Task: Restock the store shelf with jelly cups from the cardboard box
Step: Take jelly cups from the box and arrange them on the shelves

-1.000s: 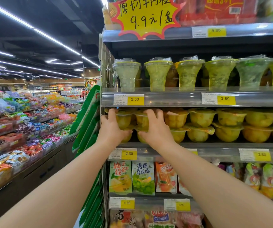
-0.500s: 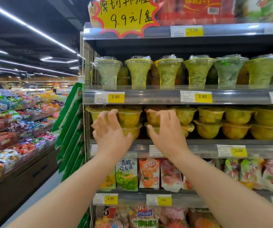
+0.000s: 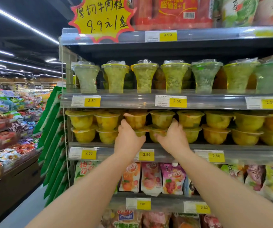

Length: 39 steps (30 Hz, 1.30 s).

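Observation:
Yellow jelly cups (image 3: 190, 119) stand two high in a row on the middle shelf (image 3: 170, 155). My left hand (image 3: 129, 140) wraps the left side of the third stack, its thumb lying across the lower jelly cup (image 3: 140, 132) and its fingers reaching the upper cup (image 3: 136, 120). My right hand (image 3: 172, 139) cups the right side of the fourth stack, with the thumb in front of that lower cup (image 3: 156, 134) and the fingers beside the upper cup (image 3: 162, 118). The fingertips are hidden behind the cups. No cardboard box is in view.
Tall green and yellow cups (image 3: 144, 76) fill the shelf above. Fruit pouches (image 3: 150, 176) hang on the shelf below. A yellow price sign (image 3: 101, 15) sticks out at the top. Green bags (image 3: 53, 137) hang at the shelf's left end, beside an aisle and snack bins (image 3: 9, 129).
Both hands have shifted right along the middle shelf, from the leftmost stacks to the third and fourth stacks. Their fingers were straighter before and now wrap the cups.

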Available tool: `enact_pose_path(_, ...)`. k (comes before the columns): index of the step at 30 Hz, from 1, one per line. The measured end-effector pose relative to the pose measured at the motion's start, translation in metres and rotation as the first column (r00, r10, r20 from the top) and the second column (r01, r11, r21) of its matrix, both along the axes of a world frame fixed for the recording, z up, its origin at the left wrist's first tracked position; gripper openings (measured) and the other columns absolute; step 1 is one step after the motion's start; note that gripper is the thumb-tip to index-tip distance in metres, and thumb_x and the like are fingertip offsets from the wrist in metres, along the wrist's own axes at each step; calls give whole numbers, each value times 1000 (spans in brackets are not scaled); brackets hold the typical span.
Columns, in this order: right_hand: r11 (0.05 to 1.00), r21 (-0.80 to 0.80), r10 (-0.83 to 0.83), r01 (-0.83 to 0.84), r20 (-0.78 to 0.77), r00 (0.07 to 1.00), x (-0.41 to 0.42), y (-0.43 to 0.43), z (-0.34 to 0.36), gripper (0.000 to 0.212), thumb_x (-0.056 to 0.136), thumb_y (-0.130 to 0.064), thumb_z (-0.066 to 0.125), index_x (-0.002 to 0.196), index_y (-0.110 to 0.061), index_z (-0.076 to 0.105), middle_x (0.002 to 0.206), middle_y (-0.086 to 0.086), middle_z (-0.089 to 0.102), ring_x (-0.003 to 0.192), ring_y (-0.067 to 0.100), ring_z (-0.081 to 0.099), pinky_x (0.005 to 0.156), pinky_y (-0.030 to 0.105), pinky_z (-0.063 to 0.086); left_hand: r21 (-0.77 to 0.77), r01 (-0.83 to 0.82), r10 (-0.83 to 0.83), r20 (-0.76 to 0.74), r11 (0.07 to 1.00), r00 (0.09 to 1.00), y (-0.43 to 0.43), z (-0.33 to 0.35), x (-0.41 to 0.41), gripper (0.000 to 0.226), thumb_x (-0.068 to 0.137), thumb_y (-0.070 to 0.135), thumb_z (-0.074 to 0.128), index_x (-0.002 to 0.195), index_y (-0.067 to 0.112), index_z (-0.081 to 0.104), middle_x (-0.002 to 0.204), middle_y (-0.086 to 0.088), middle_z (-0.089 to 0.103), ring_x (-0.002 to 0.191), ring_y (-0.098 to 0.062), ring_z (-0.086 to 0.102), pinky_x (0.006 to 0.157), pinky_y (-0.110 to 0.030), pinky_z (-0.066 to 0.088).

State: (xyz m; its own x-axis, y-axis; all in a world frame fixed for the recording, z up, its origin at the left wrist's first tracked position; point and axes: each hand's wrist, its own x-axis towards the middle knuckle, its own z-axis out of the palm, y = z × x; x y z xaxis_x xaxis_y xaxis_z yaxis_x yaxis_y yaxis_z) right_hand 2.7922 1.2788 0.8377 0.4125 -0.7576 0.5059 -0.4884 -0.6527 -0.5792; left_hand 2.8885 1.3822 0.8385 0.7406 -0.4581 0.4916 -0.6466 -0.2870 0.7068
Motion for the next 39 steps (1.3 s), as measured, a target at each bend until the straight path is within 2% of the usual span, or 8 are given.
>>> enact_pose_path(7, 977, 131, 147, -170, 166, 975, 13, -13, 2, 93, 73, -33, 76, 143, -9, 19, 129, 13, 52, 119, 33, 51, 90, 35, 44, -89, -11, 3, -79, 996, 997, -15, 0, 2, 88, 74, 30, 78, 138, 13, 20, 120, -12, 57, 109, -31, 58, 90, -43, 51)
enact_pose_path(15, 980, 114, 143, -165, 178, 974, 7, -14, -4, 95, 67, -41, 76, 141, -13, 23, 122, 11, 59, 113, 33, 57, 91, 44, 50, -79, -18, 11, -88, 997, 996, -9, 0, 4, 88, 71, 28, 81, 136, 9, 24, 116, -11, 59, 106, -30, 59, 81, -35, 49)
enact_pose_path(22, 975, 121, 163, -186, 178, 970, 4, -11, -5, 104, 67, -39, 78, 146, -12, 16, 133, 13, 51, 120, 32, 51, 96, 43, 47, -117, 28, -39, -93, 993, 995, -9, -2, 2, 95, 74, 25, 79, 142, 11, 15, 125, -10, 54, 114, -28, 55, 83, -30, 45)
enact_pose_path(25, 973, 102, 184, -206, 194, 964, -3, -8, -4, 105, 71, -39, 78, 148, -11, 13, 143, 13, 37, 129, 30, 42, 101, 39, 40, -225, 55, -77, -91, 973, 993, -8, -8, -4, 99, 73, 22, 79, 145, 17, 12, 136, -8, 43, 123, -25, 47, 94, -30, 42)
enact_pose_path(28, 977, 40, 200, -211, 187, 962, -20, -6, -8, 89, 84, -41, 65, 149, -12, 12, 150, 7, 24, 133, 25, 36, 101, 34, 38, -182, -74, 71, -23, 980, 997, -7, -16, -25, 87, 78, 28, 74, 142, 16, 16, 144, -10, 22, 129, -29, 32, 99, -34, 37)
enact_pose_path(31, 983, -36, 186, -183, 205, 961, -42, -11, -12, 64, 92, -43, 53, 142, -13, 26, 144, 3, 34, 121, 20, 48, 91, 32, 43, -105, -184, 191, 59, 977, 980, -15, -18, -50, 78, 78, 35, 71, 136, 14, 24, 141, -13, 22, 127, -34, 27, 100, -43, 35)
enact_pose_path(36, 996, -72, 76, -61, 222, 972, -81, -41, -7, 31, 93, -39, 51, 112, -15, 49, 108, 0, 56, 97, 18, 56, 73, 28, 42, -83, 31, -24, 77, 996, 997, -44, -4, -83, 38, 83, 32, 67, 112, 16, 49, 121, -3, 45, 101, -18, 49, 80, -27, 38)
enact_pose_path(39, 993, -103, -28, 52, 217, 976, -105, -61, -3, 29, 90, -34, 57, 109, -13, 51, 107, 1, 52, 100, 20, 51, 79, 28, 39, -64, 125, -122, 53, 990, 991, -64, 1, -103, 33, 86, 34, 62, 115, 19, 54, 123, 1, 52, 96, -11, 52, 77, -23, 36)
